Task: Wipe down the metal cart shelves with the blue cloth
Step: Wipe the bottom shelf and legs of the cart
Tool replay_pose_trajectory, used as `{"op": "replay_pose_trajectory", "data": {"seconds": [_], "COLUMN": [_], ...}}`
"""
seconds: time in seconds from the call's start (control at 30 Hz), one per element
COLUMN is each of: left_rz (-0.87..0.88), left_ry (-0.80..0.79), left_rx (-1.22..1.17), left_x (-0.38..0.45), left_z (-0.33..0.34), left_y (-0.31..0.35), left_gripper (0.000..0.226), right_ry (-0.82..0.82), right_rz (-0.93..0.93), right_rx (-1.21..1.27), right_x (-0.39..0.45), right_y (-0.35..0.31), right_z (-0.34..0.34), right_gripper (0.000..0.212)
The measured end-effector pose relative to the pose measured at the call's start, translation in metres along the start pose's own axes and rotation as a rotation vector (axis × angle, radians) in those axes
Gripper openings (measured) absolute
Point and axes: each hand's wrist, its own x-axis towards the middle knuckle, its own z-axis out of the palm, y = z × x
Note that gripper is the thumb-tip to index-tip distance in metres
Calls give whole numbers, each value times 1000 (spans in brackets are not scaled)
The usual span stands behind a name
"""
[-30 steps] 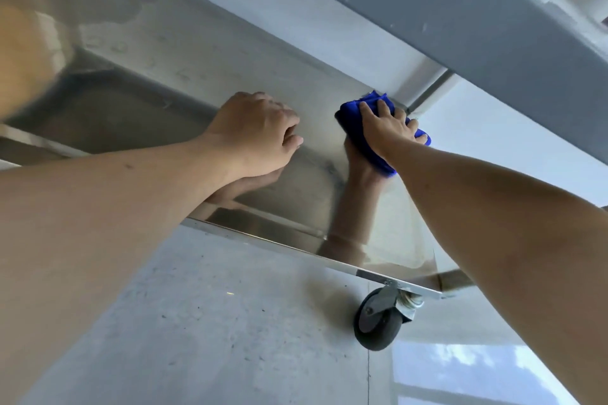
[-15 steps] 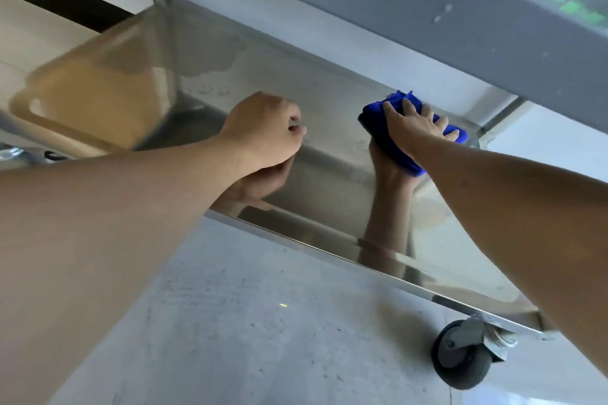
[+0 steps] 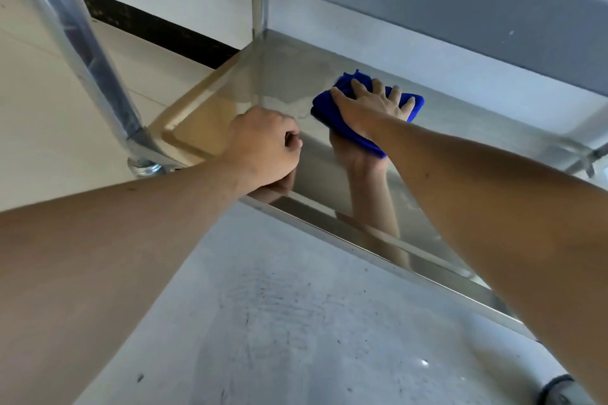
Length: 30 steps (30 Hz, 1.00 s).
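Right hand grip: your right hand lies flat with fingers spread on the crumpled bright blue microfibre cloth, pressing it down rather than clutching it.
Left hand grip: your left hand is curled into a loose fist holding nothing, knuckles resting on the shelf near its front edge.
Cloth position: the blue cloth sits on the shiny stainless-steel lower cart shelf, toward the back edge, closer to the left back corner than to the right.
Hand spacing: your left hand is just beside the cloth, to its left and nearer the front lip; the two do not touch.
Shelf surface: the steel mirrors your right wrist and forearm below the cloth; a dull, streaky patch lies left of the cloth toward the back left corner.
Cart frame: a round metal upright post rises from the front left corner; a square post stands at the back left corner.
Above: the grey underside of the upper shelf overhangs the back edge.
Floor: pale speckled concrete floor lies under the front lip.
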Motion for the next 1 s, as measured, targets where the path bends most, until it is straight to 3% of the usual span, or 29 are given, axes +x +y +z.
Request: {"op": "replay_pose_trajectory", "data": {"seconds": [0.2,0.33,0.6,0.83,1.0], "left_rz": [-94,-213,-255,-146,-191], "left_ry": [11,134,173,162,170], "left_rx": [70,158,138,67,-15], "left_x": [-17,-40,-61,-71,-68], "left_z": [-25,-40,-61,-76,-80], "left_y": [-36,-57,-88,-107,-97], "left_gripper": [21,18,16,7,27], "right_ry": [-2,-9,-36,-27,-47], "right_rz": [-98,-182,-354,-410,-448], "right_rx": [-25,4,54,11,3], "right_x": [-30,-56,-93,-110,-130], "right_y": [-48,-87,-179,-181,-167], "right_z": [10,20,41,37,34], "right_gripper": [71,77,78,71,64]}}
